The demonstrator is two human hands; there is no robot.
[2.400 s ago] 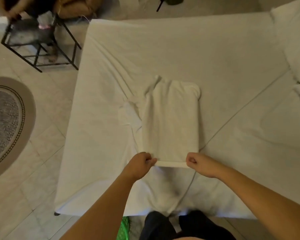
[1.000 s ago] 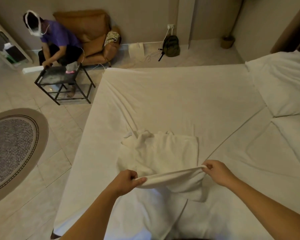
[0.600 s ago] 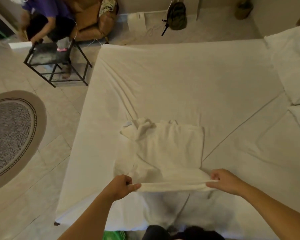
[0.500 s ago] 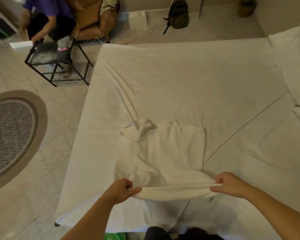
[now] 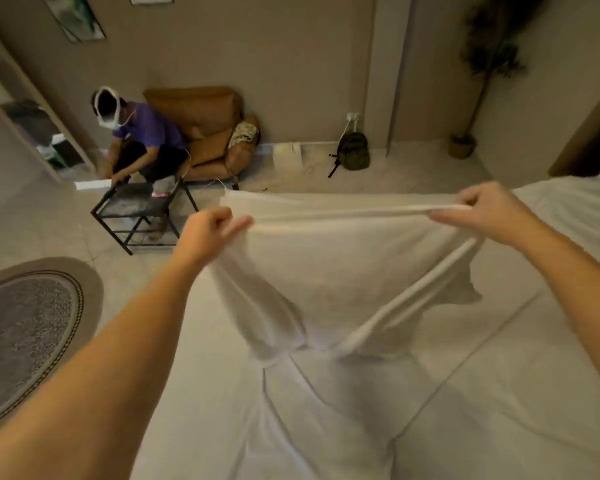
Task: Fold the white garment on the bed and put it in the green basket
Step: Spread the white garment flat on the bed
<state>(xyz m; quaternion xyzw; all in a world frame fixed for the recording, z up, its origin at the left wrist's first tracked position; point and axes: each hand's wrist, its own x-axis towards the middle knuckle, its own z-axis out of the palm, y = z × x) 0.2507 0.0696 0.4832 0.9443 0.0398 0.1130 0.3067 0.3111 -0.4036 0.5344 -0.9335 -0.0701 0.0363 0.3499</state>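
The white garment (image 5: 336,271) hangs stretched in the air above the white bed (image 5: 465,410), its lower part bunched and touching the sheet near the middle. My left hand (image 5: 208,233) pinches the garment's upper left corner. My right hand (image 5: 489,209) pinches the upper right corner, so the top edge runs taut between them. The green basket is out of view.
A person in a purple top sits on a brown armchair (image 5: 208,133) beyond the bed, behind a black metal side table (image 5: 139,213). A round grey rug (image 5: 25,337) lies on the tiled floor at left. A dark backpack (image 5: 352,152) and potted plant (image 5: 478,81) stand by the wall.
Both hands have lifted the garment's near edge high off the bed and away from me, pulling the folded cloth up. My view has tilted up toward the room.
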